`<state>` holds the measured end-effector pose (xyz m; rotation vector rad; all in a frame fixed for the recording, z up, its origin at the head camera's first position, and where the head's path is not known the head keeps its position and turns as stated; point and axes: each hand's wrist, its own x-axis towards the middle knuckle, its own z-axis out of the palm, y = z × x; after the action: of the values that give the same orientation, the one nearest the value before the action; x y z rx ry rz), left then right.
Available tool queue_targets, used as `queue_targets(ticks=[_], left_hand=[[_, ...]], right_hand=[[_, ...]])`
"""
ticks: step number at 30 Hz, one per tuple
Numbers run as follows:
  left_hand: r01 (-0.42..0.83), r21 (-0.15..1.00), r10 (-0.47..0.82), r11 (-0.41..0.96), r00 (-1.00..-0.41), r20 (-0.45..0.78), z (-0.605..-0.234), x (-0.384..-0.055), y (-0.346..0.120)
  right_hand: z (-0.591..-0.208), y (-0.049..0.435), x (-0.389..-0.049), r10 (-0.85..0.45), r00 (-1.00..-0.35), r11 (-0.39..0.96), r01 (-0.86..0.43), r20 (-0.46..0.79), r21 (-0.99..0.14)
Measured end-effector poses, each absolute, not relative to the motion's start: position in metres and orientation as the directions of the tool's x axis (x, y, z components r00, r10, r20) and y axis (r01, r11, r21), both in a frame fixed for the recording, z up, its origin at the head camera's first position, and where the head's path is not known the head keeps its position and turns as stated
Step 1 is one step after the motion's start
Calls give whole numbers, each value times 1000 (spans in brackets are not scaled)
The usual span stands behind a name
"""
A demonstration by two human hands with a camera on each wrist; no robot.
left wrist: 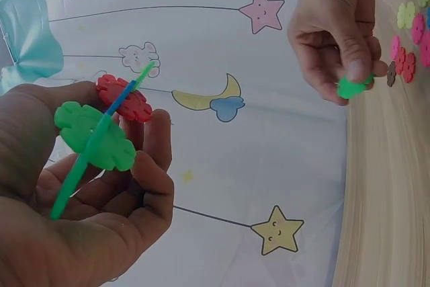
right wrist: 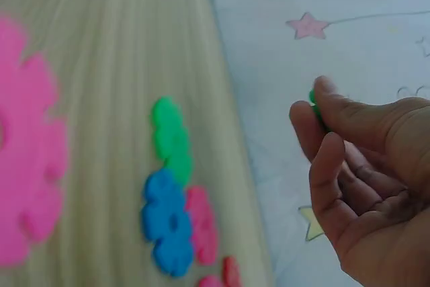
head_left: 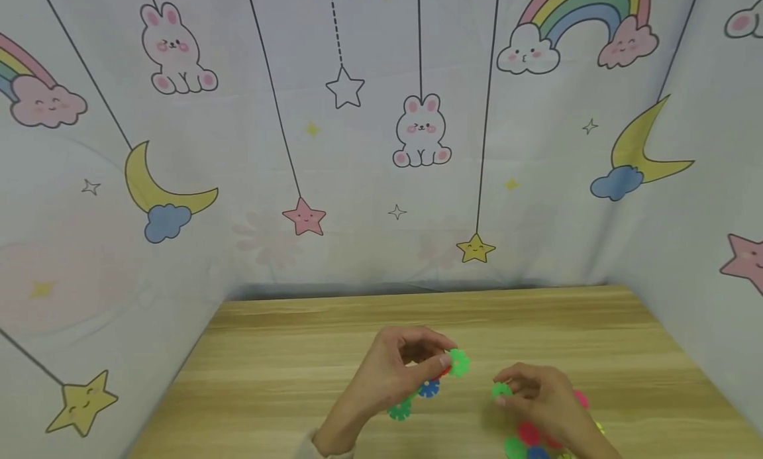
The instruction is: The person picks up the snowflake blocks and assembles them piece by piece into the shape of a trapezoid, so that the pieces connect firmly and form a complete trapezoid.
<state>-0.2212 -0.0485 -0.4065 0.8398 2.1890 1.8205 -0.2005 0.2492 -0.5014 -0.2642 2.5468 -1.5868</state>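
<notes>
My left hand [head_left: 393, 373] holds a small chain of flower-shaped plastic discs slotted into one another. In the head view, a light green disc [head_left: 459, 362] tops the chain, with a blue disc [head_left: 428, 388] and a darker green disc [head_left: 399, 410] lower down. The left wrist view shows a red disc [left wrist: 138, 105] by the fingertips and a green disc [left wrist: 80, 129] closer to the palm. To the right, apart from the chain, my right hand [head_left: 545, 396] pinches a single green disc [head_left: 501, 389] between thumb and forefinger; the fingers cover much of it.
Loose discs lie on the wooden table [head_left: 286, 353] below my right hand, among them a red disc [head_left: 527, 433], a green disc [right wrist: 169, 136] and a blue disc [right wrist: 166, 223]. A large-looking pink disc [right wrist: 30, 152] is near the right wrist camera. Printed cloth [head_left: 357, 167] encloses the table.
</notes>
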Motion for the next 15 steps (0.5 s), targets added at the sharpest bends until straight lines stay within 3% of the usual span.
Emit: queue_targets(ticks=[4, 9, 15], left_hand=[[309, 948, 527, 82, -821, 222, -407, -221, -49], [307, 948, 528, 83, -820, 219, -407, -221, -50], [302, 950, 529, 85, -821, 214, -408, -222, -49]], right_hand=[[-482, 237, -194, -165, -986, 349, -63, 5, -935], [-461, 226, -184, -97, -995, 338, -67, 36, -939], [-447, 217, -177, -110, -980, 313, -195, 169, -930]])
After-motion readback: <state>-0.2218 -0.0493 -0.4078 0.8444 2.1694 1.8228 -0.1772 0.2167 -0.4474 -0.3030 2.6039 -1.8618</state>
